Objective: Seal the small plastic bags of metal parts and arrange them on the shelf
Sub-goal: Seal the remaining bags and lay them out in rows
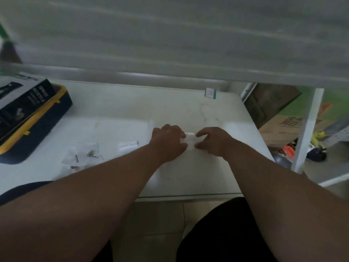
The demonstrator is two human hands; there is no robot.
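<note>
A white shelf [217, 114] under a blurred upper shelf board [170, 35], seen from above; tiled floor shows below its near edge. Both forearms reach over the near edge toward the middle of the shelf surface, slightly toward its right side. The left hand [168, 142] and the right hand [213, 141] meet over a small plastic bag [189, 138], which lies on the shelf between them. The fingers of each hand are curled, and their tips pinch the bag at its left and right ends; the bag's contents cannot be made out. To the left, near the middle of the shelf, lies a second small bag [128, 146], pale and apart from the hands. Farther left, toward the near edge, lies a clear bag [83, 156] with metal parts [92, 155] visible inside. At the left edge sits a dark case with yellow trim [37, 129], and a black box [20, 99] rests on top of it. A small white tag with a green edge [211, 93] stands at the far right corner. Beyond the right edge, a white upright post [309, 129] and a cardboard box [283, 127] on the floor.
</note>
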